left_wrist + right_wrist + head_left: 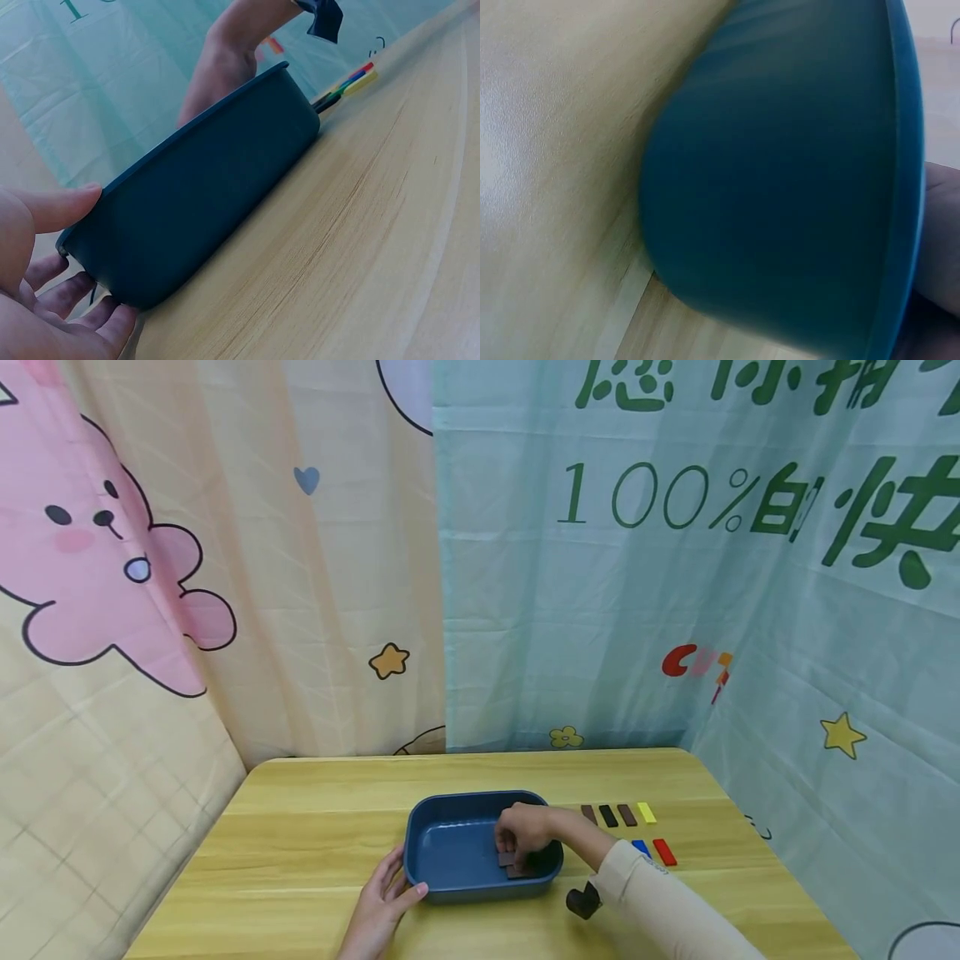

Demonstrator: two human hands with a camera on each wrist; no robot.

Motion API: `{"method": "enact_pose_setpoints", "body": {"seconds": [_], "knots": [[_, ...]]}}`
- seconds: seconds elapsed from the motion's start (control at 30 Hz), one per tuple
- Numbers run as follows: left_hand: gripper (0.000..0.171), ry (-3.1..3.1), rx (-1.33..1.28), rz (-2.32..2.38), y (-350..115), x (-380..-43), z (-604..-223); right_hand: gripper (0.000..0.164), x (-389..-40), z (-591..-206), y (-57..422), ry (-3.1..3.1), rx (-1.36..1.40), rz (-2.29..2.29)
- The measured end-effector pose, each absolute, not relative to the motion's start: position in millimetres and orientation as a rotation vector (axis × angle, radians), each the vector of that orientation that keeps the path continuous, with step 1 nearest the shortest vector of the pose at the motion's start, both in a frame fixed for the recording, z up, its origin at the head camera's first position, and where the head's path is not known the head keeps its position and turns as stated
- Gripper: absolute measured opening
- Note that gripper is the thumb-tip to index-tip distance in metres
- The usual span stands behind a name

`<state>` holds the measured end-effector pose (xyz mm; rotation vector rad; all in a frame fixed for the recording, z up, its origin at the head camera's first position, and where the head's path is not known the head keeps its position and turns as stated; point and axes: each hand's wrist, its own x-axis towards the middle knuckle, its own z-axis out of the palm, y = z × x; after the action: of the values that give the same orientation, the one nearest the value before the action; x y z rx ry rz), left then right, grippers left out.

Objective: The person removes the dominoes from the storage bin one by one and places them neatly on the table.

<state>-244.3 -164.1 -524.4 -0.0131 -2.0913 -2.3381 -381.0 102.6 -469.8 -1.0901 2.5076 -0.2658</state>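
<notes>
A dark blue plastic basin (450,890) with rounded corners stands on the table. At its front left corner my left hand (378,902) grips it, thumb on the rim and fingers against the outer wall, as the left wrist view shows. Over the basin's right side my right hand (525,828) reaches down inside, fingers bent toward the bottom. Right below those fingers lie a brown flat block (507,859) and another brown block (517,872). I cannot tell whether the right fingertips pinch a block. In the right wrist view the basin's outer wall (772,172) hides most of that hand.
Right of the basin, flat blocks lie in rows: brown (627,815), black (608,816), yellow (647,812), blue (641,847) and red (664,852). A black heart-shaped piece (583,902) sits by the right sleeve (660,893). Printed curtains (337,568) hang behind the wooden table (300,835).
</notes>
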Motion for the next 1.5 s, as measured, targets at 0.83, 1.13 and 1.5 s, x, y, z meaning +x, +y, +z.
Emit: {"method": "enact_pose_setpoints", "body": {"seconds": [0.83,1.13,1.5], "knots": [[0.081,-2.111,0.033,-2.324,-163,-246,-525,0.022,-380,-446,123,2.501,-1.179,-0.663],[0.081,-2.12,0.033,-2.318,-162,-247,-526,0.015,-376,-438,147,2.499,-1.111,-0.805],[0.08,-2.125,-0.005,-2.315,-165,-246,-527,0.011,-365,-437,177,2.49,-1.046,-0.985]]}}
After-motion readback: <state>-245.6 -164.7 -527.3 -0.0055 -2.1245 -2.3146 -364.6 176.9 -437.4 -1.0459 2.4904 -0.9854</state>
